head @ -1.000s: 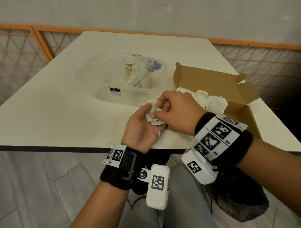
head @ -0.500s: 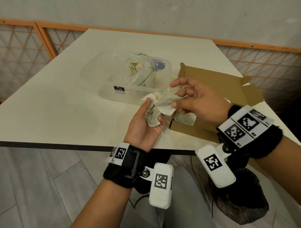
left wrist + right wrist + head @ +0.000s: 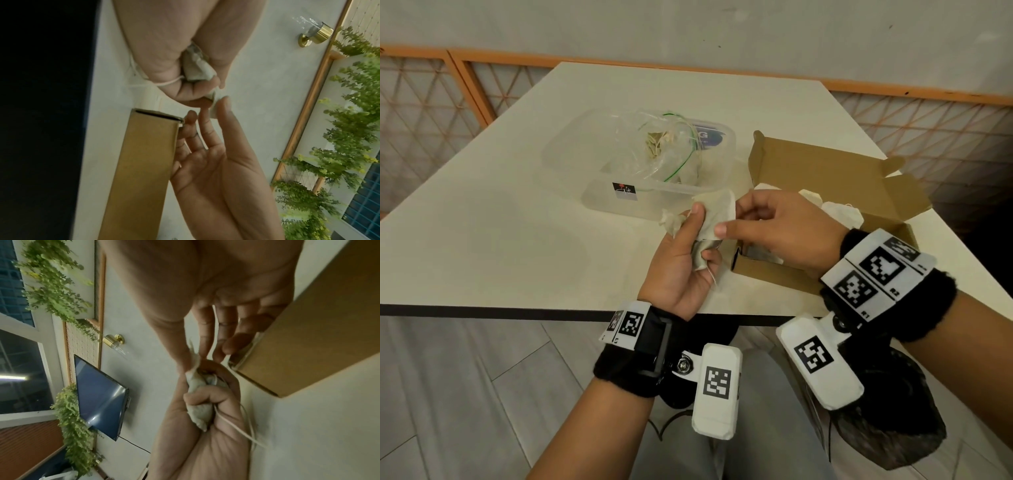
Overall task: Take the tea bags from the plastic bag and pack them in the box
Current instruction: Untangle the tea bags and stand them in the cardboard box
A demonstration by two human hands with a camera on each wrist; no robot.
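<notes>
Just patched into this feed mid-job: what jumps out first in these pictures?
The two hands meet above the table's near edge: the left hand grips a bunch of tea bags while the right hand pinches one tea bag. Right of them lies the open cardboard box, part filled.

The head camera looks down from above the pinch. Each wrist camera looks close along its palm. All three share the pinched tea bag point(image 3: 717, 214) and box point(image 3: 784, 270) corner.

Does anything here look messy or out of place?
Slightly. The white paper tea bags are bunched crumpled in the left hand, strings dangling, while the right hand pinches one flat. Those in the brown cardboard box lie loosely heaped, not in rows.
</notes>
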